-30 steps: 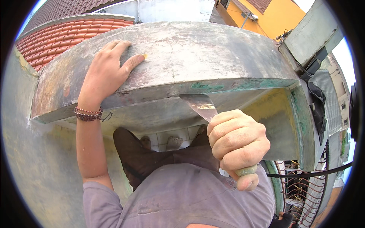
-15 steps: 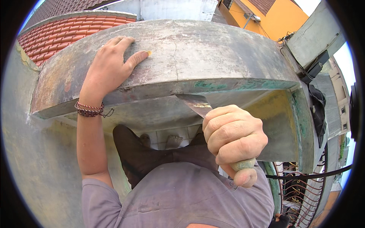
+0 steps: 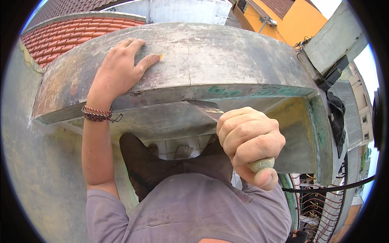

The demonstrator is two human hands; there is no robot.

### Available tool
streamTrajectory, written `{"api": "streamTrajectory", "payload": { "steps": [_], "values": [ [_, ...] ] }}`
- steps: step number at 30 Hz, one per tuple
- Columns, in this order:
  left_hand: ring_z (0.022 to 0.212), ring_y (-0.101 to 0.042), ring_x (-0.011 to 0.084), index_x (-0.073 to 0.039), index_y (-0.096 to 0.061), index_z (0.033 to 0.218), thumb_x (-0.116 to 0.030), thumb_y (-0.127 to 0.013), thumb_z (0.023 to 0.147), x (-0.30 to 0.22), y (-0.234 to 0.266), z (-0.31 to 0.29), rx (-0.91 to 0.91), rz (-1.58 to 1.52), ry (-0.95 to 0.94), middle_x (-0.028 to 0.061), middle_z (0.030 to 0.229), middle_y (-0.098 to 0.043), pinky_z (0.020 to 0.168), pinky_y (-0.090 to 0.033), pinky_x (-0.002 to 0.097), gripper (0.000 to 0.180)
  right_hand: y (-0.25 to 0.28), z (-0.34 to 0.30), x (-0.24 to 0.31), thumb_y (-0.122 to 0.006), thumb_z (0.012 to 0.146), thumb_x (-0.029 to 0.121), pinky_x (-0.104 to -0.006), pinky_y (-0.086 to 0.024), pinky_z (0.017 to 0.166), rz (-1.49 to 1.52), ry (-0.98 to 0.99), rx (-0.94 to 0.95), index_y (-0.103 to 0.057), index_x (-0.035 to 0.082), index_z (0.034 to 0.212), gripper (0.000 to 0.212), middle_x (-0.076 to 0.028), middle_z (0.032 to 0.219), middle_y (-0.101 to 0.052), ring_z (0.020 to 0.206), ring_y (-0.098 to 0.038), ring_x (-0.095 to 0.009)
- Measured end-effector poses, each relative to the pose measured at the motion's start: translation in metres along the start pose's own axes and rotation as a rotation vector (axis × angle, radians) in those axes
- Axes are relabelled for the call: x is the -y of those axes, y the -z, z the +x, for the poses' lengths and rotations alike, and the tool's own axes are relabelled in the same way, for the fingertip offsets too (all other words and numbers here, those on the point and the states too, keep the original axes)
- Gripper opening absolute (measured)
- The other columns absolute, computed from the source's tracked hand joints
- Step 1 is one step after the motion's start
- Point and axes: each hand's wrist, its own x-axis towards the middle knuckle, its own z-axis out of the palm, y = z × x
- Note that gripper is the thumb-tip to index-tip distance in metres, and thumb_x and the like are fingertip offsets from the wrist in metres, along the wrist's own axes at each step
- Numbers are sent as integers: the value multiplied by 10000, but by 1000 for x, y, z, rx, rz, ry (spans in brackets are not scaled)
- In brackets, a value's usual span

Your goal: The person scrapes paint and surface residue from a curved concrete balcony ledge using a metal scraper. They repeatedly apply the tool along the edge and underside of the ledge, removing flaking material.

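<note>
My right hand [image 3: 252, 139] is wrapped round the handle of a scraper [image 3: 206, 109], whose rounded greenish butt shows below my fingers. Its flat metal blade points up and left, and its tip meets the lower edge of the front face of a curved concrete parapet [image 3: 235, 56]. Whether the tip presses in or only touches, I cannot tell. My left hand [image 3: 116, 71] lies on the parapet's broad top with fingers stretched and thumb spread, holding nothing. A thin crack [image 3: 188, 65] runs across that top near the middle. Green paint patches [image 3: 223, 91] mark the front face right of the blade.
Concrete walls close in at the left [image 3: 44, 162] and right [image 3: 291, 154]. Beyond the parapet lie an orange tiled roof [image 3: 77, 36] and an orange building [image 3: 298, 26]. Black cloth [image 3: 337, 117] and cables hang at right, above a metal railing [image 3: 320, 202]. Below are white floor tiles [image 3: 194, 142].
The butt of the scraper's handle has swung upward in the picture with my right hand, while the blade tip stays at the parapet's lower edge. My left hand keeps its place on top.
</note>
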Motion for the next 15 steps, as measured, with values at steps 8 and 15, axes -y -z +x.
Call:
{"api": "streamTrajectory", "payload": {
  "steps": [8,15],
  "values": [
    [1156,-553,366,51,-592,1188,-475,-603,888,-5,0,-1,-1,1,17,226,1221,-592,999,-429,425,606,22,-3,8,-592,832,328,-281,-315,371,44,-48,-36,-550,11,643,371,-64,524,-482,409,-443,-169],
    [1139,-561,367,54,-597,1176,-469,-607,887,-2,-1,-1,-21,-18,6,223,1203,-599,984,-439,422,598,27,-4,11,-565,885,380,-275,-299,356,-57,-31,103,-543,23,659,423,-40,531,-472,378,-406,-145]
  ]
}}
